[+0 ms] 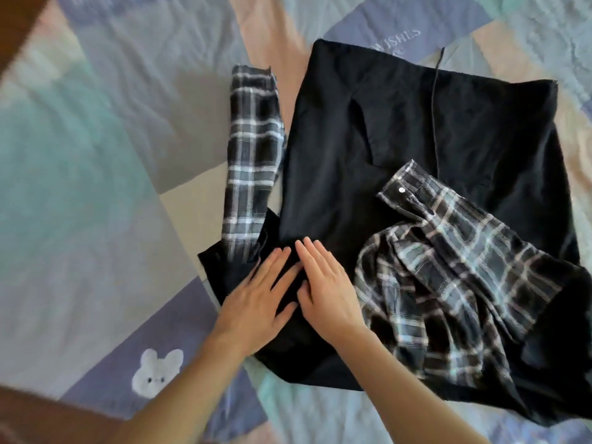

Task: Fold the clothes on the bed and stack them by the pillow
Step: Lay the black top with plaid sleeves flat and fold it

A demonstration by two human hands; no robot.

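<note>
A: Report the surface under your work.

B: You are working over a patchwork bedspread (pixel 96 161) of pastel panels; a white bunny print (pixel 156 376) sits on a purple panel near your left forearm.

A: Locate the garment.

B: The black garment (pixel 400 149) lies spread flat mid-bed, its thin drawstring (pixel 435 100) running down the upper part. A plaid sleeve (pixel 251 155) lies straight along the garment's left edge. A second plaid sleeve (pixel 448 270) is crumpled over the lower right area, cuff button facing up.

A: State hand positions.

B: Your left hand (pixel 256 302) lies flat on the black fabric near the lower left edge, fingers straight and slightly spread. Your right hand (pixel 323 290) lies flat just beside it, fingers straight and close together. Neither pinches cloth.
</note>
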